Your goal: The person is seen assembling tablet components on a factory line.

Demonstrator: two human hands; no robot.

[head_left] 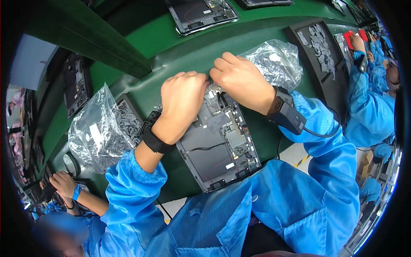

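opened laptop chassis (218,147), flat grey rectangle with exposed boards, on green belt (171,38); left hand (183,97) and right hand (242,81) curled, fingertips pinching at its far edge, held item hidden; crinkled clear plastic bags (96,132) on either side

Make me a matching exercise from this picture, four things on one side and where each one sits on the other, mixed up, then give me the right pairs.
Things:
1. left hand
2. right hand
3. clear bag of small grey parts
4. crinkled clear bag

Places:
A. far side of the opened device, just past the right hand
B. on the device's upper left corner, black band on its wrist
C. left of the device, over a black tray
D. on the device's top edge, dark device strapped to its wrist

Pairs: 1-B, 2-D, 3-C, 4-A
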